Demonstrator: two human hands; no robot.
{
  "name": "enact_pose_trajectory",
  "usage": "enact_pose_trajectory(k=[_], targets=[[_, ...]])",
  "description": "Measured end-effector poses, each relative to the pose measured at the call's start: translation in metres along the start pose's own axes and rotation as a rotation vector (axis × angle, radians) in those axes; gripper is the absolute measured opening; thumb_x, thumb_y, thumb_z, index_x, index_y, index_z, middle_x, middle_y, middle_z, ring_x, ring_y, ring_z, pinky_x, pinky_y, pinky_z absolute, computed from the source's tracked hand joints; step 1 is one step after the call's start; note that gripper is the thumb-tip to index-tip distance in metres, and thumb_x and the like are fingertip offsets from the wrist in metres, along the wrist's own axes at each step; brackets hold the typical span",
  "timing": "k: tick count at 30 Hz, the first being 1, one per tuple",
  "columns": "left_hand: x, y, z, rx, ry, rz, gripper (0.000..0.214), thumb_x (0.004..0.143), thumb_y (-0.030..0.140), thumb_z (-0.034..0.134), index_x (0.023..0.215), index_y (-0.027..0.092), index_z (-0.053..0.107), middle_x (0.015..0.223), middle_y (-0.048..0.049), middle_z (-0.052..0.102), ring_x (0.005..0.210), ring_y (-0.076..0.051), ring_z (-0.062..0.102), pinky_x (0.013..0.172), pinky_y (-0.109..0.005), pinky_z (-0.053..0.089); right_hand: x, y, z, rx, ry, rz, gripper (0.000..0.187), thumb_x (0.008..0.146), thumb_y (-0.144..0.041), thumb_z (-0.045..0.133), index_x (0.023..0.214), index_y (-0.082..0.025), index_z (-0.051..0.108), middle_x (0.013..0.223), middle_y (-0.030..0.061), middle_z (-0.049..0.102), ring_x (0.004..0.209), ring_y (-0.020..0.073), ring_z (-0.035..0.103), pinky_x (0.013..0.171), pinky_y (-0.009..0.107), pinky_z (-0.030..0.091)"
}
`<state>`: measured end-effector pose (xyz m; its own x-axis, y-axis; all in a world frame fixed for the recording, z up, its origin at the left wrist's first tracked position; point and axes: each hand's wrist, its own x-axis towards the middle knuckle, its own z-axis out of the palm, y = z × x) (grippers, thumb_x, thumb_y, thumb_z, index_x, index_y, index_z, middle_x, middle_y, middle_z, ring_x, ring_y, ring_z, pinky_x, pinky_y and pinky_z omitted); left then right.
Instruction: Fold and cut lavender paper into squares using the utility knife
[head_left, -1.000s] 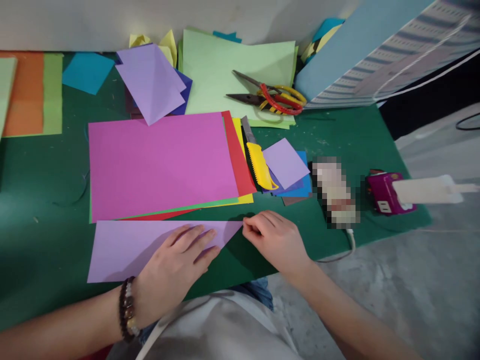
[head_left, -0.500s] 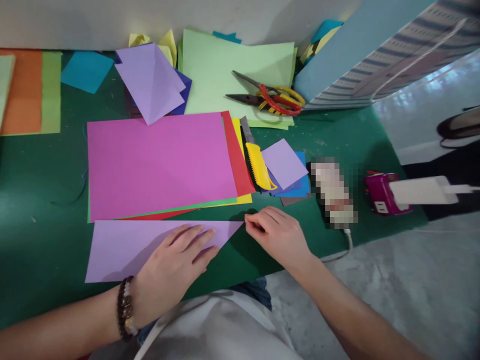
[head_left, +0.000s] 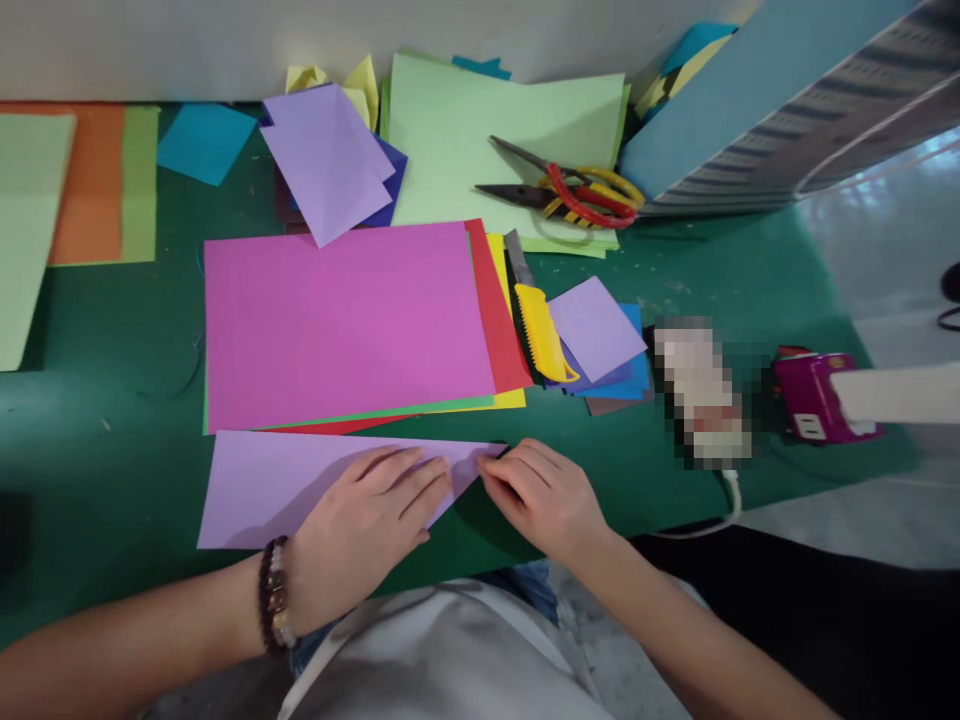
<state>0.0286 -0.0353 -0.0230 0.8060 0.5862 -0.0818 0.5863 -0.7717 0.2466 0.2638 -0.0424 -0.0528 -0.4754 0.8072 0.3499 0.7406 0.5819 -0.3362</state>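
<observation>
A folded sheet of lilac paper (head_left: 262, 490) lies along the near edge of the table, tapering to a point at its right end. My left hand (head_left: 375, 510) rests flat on it, fingers stretched out and slightly apart, a beaded bracelet round the wrist. At the pointed end, my right hand (head_left: 544, 495) is closed, thumb and forefinger pinching the paper near its tip. Just beyond the folded sheet is a stack of coloured paper with a magenta sheet (head_left: 345, 325) on top. A yellow-handled cutter (head_left: 540, 330) lies against the stack's right side.
Red- and yellow-handled scissors (head_left: 574, 195) lie on pale green sheets (head_left: 442, 130) at the back. Lilac squares (head_left: 596, 328) sit right of the cutter. Further right are a pixelated object (head_left: 701, 385) with a white cable and a purple plug adapter (head_left: 825, 395). A blue box (head_left: 697, 120) stands back right.
My right hand has moved left onto the pointed end of the lilac paper and now pinches it. My left hand stays flat on the sheet. The whole view has shifted slightly.
</observation>
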Motion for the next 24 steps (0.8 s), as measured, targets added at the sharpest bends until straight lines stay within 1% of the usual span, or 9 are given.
enact_pose_trajectory(k=[7,11,14,18,21,24], targets=[[0.0,0.0,0.0,-0.02,0.001,-0.007,0.052,0.09,0.037,0.059,0.136,0.018,0.045,0.138,0.0,0.054,0.124,-0.019,0.046,0.106,-0.036,0.033,-0.005,-0.016,0.007,0.06,-0.035,-0.039,0.01,0.084,-0.007,0.058,0.086,-0.016,0.06,0.068,0.0025,0.06,0.064,0.015,0.054,0.061,0.03,0.047],[0.0,0.0,-0.001,-0.022,-0.002,-0.002,0.052,0.09,0.037,0.059,0.136,0.017,0.045,0.137,-0.0018,0.054,0.124,-0.019,0.047,0.106,-0.035,0.034,-0.007,-0.02,0.007,0.076,-0.051,-0.047,0.009,0.086,-0.009,0.057,0.088,-0.017,0.061,0.067,0.0014,0.061,0.065,0.0142,0.054,0.061,0.028,0.046],[-0.001,0.0,-0.001,-0.023,-0.003,-0.009,0.054,0.089,0.038,0.06,0.137,0.018,0.044,0.137,-0.0028,0.055,0.124,-0.019,0.047,0.105,-0.035,0.034,-0.006,-0.011,0.002,0.069,-0.024,-0.011,0.009,0.086,-0.011,0.057,0.086,-0.019,0.06,0.066,0.0002,0.06,0.065,0.013,0.054,0.061,0.027,0.045],[0.0,-0.001,-0.001,-0.038,-0.006,0.001,0.054,0.089,0.037,0.061,0.136,0.019,0.045,0.137,-0.0014,0.055,0.124,-0.019,0.047,0.105,-0.035,0.034,-0.005,0.011,-0.006,-0.024,0.061,0.114,0.009,0.084,-0.009,0.059,0.085,-0.018,0.058,0.068,0.0028,0.061,0.066,0.0152,0.054,0.062,0.029,0.045],[0.0,-0.002,-0.001,-0.035,-0.011,0.011,0.05,0.09,0.037,0.06,0.135,0.019,0.047,0.138,-0.002,0.054,0.124,-0.019,0.048,0.104,-0.035,0.035,-0.006,0.019,-0.008,-0.06,0.05,0.121,0.009,0.085,-0.01,0.059,0.086,-0.019,0.059,0.068,0.0026,0.061,0.067,0.0154,0.054,0.062,0.029,0.044],[0.0,-0.003,0.0,-0.042,-0.015,0.014,0.049,0.09,0.038,0.06,0.134,0.02,0.048,0.138,-0.0018,0.054,0.124,-0.019,0.047,0.103,-0.035,0.036,-0.008,0.017,-0.006,-0.073,0.04,0.112,0.008,0.085,-0.011,0.058,0.084,-0.019,0.059,0.067,0.0023,0.06,0.065,0.0152,0.054,0.061,0.029,0.043]])
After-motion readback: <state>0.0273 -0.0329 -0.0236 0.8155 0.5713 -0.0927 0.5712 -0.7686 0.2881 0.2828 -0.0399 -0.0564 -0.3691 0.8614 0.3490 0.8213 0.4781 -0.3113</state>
